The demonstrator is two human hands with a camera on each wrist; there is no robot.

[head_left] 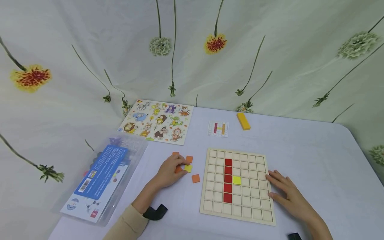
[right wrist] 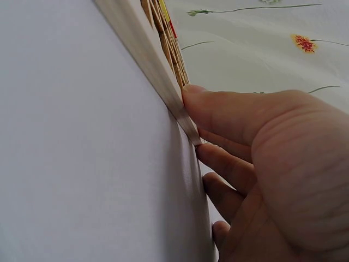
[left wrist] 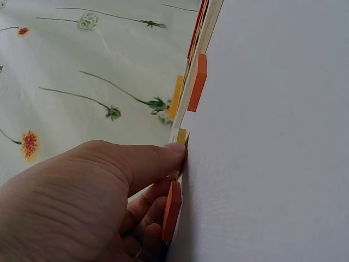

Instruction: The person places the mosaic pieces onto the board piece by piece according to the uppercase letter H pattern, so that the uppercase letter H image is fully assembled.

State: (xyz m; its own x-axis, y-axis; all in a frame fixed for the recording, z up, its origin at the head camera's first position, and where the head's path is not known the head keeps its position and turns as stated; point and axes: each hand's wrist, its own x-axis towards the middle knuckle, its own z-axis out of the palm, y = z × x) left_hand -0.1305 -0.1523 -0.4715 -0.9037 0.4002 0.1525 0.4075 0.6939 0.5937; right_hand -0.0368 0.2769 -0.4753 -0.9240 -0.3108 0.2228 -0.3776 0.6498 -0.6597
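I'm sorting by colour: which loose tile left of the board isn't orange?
The yellow tile, pinched by the left hand; the other visible loose tiles there are orange.

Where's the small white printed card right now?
In the head view, the card lies beyond the pale wooden grid board, between the white animal picture board on its left and the yellow oblong block on its right.

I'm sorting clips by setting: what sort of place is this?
Probably an indoor white-covered play or learning table: a square pale-wood grid board holding red square tiles, a flat white board covered with colourful cartoon animals, and a pale flower-printed fabric backdrop.
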